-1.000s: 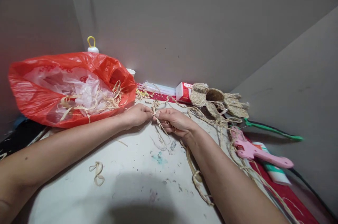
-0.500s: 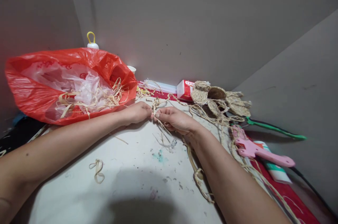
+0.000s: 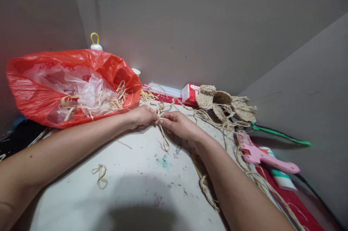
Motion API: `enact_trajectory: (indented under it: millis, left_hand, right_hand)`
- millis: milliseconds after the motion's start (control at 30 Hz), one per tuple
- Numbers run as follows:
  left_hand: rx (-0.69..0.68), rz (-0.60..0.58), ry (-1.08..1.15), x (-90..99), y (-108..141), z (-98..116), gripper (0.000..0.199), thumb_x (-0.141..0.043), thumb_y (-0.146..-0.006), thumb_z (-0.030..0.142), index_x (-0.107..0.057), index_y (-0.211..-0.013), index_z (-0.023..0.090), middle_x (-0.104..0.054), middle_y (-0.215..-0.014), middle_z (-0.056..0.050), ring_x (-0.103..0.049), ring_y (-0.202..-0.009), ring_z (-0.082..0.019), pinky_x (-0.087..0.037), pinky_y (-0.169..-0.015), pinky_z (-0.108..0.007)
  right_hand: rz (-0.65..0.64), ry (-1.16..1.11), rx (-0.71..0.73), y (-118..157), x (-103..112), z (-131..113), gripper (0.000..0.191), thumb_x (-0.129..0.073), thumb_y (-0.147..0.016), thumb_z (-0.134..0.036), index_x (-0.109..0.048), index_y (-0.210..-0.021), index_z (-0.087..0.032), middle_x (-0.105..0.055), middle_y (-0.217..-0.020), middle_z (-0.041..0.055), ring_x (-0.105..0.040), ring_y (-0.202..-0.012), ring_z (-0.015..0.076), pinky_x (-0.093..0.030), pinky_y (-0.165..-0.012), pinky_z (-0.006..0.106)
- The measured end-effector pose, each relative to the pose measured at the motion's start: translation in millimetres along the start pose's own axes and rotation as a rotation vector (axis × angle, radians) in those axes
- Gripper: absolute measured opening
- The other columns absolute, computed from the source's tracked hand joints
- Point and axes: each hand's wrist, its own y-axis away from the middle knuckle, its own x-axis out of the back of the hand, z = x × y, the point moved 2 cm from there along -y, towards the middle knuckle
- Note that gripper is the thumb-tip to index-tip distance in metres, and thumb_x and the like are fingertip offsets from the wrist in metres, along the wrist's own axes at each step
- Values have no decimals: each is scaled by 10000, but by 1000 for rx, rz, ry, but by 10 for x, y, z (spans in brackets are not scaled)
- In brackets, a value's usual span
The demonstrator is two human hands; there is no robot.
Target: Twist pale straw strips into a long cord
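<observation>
My left hand (image 3: 144, 116) and my right hand (image 3: 176, 124) meet over the far middle of the white table (image 3: 130, 176). Both pinch a strand of pale dried plant fibre (image 3: 164, 138) at one spot, fingertips almost touching. Its loose ends hang toward me below the fingers. Just beyond the fingertips the strand runs into a knotted bit of braid (image 3: 160, 107). From there a twisted fibre cord (image 3: 187, 107) trails off to the right. The exact point of the grip is partly hidden by my fingers.
At left a red plastic bag (image 3: 108, 65) holds loose fibre strips. Woven fibre pieces (image 3: 206, 97) lie at the back right by a red-and-white pack (image 3: 189, 94). Right of my arm are a pink glue gun (image 3: 261, 155), green-handled pliers (image 3: 281, 135) and a white-green tube (image 3: 282, 178). A fibre loop (image 3: 100, 176) lies in front.
The loose fibre ends have swung together and now hang in a narrower bundle below my fingers. My right hand has straightened slightly; both hands stay at the same spot.
</observation>
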Motion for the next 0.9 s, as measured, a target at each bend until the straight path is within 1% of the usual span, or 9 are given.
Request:
enact_trajectory:
  millis: [133, 233, 367, 467, 600, 767, 833, 900]
  left_hand:
    - [-2, 20, 1, -9, 4, -1, 229, -495, -792, 182, -517, -565, 164, -271, -326, 82, -183, -271, -53, -110, -327, -222]
    - [-16, 27, 7, -6, -2, -8, 240, -501, -800, 209, -525, -566, 163, -268, -316, 81, -186, -268, -56, -97, -326, -224]
    - [-34, -1, 49, 4, -16, -24, 211, -508, -785, 198, -565, -587, 151, -260, -334, 86, -167, -289, -49, -104, -334, -222]
    - [-29, -43, 101, 15, -16, -29, 221, -491, -775, 177, -544, -562, 152, -253, -356, 82, -166, -307, -48, -108, -340, -222]
    - [-7, -69, 175, 22, -2, -14, 247, -502, -757, 165, -415, -526, 180, -254, -381, 79, -176, -317, -46, -97, -344, -215]
    - [1, -103, 207, -3, 13, 5, 319, -496, -764, 168, -321, -499, 195, -228, -394, 80, -163, -321, -44, -87, -344, -216]
    - [-19, -97, 204, -12, 14, -1, 348, -495, -785, 190, -308, -492, 195, -234, -393, 78, -173, -321, -44, -95, -345, -218]
    - [-41, -73, 188, -16, 10, -16, 353, -509, -801, 213, -338, -493, 189, -254, -382, 76, -191, -317, -45, -105, -345, -217]
  right_hand:
    - [32, 67, 5, 43, 76, -49, 160, -545, -737, -277, -580, -635, -159, -452, -562, -38, -364, -531, 107, -275, -501, 234]
    - [46, 82, 6, 74, 88, -102, 167, -507, -752, -272, -576, -651, -159, -463, -571, -29, -378, -528, 109, -291, -504, 234]
    - [34, 88, -8, 83, -20, -150, 230, -439, -800, -308, -582, -695, -162, -414, -508, -45, -324, -444, 97, -278, -452, 230]
    - [42, 144, -8, 77, -129, -165, 239, -409, -813, -290, -571, -686, -168, -463, -519, -29, -377, -451, 108, -311, -461, 232]
    - [93, 323, -1, 98, -223, -192, 218, -410, -815, -232, -559, -664, -179, -576, -607, 20, -500, -561, 148, -344, -528, 244]
    - [150, 601, -39, 167, -273, -276, 248, -411, -835, -210, -643, -760, -164, -686, -772, 129, -591, -700, 227, -332, -590, 292]
    - [154, 684, -52, 192, -288, -313, 274, -396, -850, -213, -661, -820, -151, -701, -837, 170, -612, -739, 261, -329, -593, 309]
    - [144, 751, -54, 213, -311, -348, 303, -373, -869, -213, -667, -867, -138, -702, -872, 197, -626, -754, 286, -331, -598, 323]
